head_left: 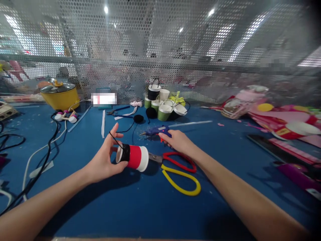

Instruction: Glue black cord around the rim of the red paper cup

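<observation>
My left hand [107, 159] grips a small paper cup [135, 157] tipped on its side. Red and black bands wrap the cup, its rim is white, and a thin black cord rises from the black end past my fingers. Around the handle of a blue hot glue gun [157, 130], my right hand [175, 139] is closed; the nozzle points left. Between my forearms lie scissors [182, 190] with one red and one yellow handle loop, their blades partly hidden behind the cup.
At the back stand several green and black paper cups [164, 112]. A yellow pot [60, 97] with a glass lid is at back left, near cables [54, 134]. Black cord [138, 118] and white strips [103, 124] lie mid-table. Pink and red materials [278, 117] crowd the right.
</observation>
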Available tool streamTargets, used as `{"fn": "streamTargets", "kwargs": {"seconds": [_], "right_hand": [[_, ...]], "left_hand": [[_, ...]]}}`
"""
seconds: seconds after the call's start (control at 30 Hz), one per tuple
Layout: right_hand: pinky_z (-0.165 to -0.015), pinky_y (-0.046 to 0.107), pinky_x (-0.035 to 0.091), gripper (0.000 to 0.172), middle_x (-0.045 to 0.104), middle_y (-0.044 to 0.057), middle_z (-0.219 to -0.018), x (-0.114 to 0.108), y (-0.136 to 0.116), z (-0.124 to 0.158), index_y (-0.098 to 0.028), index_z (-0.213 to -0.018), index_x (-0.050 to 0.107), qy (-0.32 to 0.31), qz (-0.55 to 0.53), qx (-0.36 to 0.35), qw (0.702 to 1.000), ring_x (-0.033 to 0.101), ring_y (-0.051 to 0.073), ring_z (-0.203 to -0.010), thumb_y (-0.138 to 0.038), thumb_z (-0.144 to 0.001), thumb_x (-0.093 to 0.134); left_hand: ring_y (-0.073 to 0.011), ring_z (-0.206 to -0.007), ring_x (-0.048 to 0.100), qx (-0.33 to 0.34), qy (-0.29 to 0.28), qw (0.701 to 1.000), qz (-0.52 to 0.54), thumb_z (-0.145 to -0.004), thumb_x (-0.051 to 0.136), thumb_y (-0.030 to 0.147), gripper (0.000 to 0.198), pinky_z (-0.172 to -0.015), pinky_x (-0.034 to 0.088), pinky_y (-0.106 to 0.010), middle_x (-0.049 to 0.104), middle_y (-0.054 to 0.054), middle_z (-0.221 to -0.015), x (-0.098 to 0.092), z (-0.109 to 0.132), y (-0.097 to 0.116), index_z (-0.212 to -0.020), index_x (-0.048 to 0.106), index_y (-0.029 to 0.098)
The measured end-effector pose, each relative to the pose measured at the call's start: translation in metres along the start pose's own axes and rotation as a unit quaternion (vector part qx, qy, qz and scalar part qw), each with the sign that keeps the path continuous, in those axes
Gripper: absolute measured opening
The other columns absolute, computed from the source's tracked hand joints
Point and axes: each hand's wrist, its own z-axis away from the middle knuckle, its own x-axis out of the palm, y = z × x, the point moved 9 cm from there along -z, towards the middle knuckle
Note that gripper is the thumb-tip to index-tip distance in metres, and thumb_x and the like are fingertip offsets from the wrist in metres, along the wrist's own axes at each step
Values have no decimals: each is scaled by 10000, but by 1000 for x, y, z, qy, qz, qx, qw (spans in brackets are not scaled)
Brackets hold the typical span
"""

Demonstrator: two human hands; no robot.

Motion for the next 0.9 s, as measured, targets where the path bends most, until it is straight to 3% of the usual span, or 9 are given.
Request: {"fn": "streamTargets", "kwargs": {"seconds": [0.1,0.2,0.3,0.37,0.43,0.53,0.67,0.9], "right_hand": [[-634,340,442,249,628,98,-661,-7,-4,-4,-185,-613,595,47,46,-18,998,615,256,-736,-319,-821,566],[-755,362,420,214,634,123,-819,-15,-42,8,-175,-673,653,75,60,-80,992,569,271,-896,-309,-822,577],[-716,306,432,227,635,75,-837,-7,-115,37,-175,-784,689,3,-44,-247,968,577,185,-788,-351,-840,557],[-680,286,427,206,622,61,-851,-2,-154,55,-173,-842,687,-41,-94,-312,945,566,164,-760,-362,-788,624],[-623,258,407,106,608,33,-788,5,-176,66,-157,-755,665,-89,-111,-343,928,541,126,-675,-248,-783,616],[-593,236,388,113,590,-2,-700,3,-174,65,-147,-687,618,-115,-175,-317,925,517,99,-624,-165,-790,573],[-546,231,359,169,532,-34,-607,-7,-140,54,-155,-652,563,-94,-253,-232,934,452,90,-573,-258,-782,592],[-513,241,302,235,437,-55,-576,6,-119,54,-178,-649,489,-81,-256,-193,944,378,93,-553,-346,-801,553]], "left_hand": [[-180,-965,466,-7,-3,1000,7,-701,633,165,987,-843,441,-365,341,-92,-1262,1,0,0,-1427,-13,338],[-172,-957,480,-26,-11,999,22,-695,636,152,999,-836,446,-355,332,-81,-1272,4,1,-1,-1422,-17,361],[-168,-943,495,-43,-22,998,46,-693,634,145,996,-838,449,-356,344,-74,-1265,8,4,1,-1420,-8,371],[-166,-925,513,-52,-39,995,72,-698,633,143,999,-855,445,-367,401,-64,-1203,12,6,3,-1422,-21,361],[-164,-903,531,-59,-57,992,101,-702,636,143,1007,-870,439,-377,449,-50,-1127,16,6,3,-1423,-35,353],[-170,-920,530,-61,-63,986,138,-688,663,153,1018,-856,443,-371,429,-54,-1154,16,4,3,-1418,-11,369],[-179,-937,505,-63,-59,984,155,-659,690,160,1032,-815,450,-361,370,-73,-1223,14,3,1,-1416,22,373],[-202,-1021,478,-23,-80,987,136,-678,654,106,973,-861,430,-382,349,-74,-1266,21,8,11,-1412,82,394]]}}
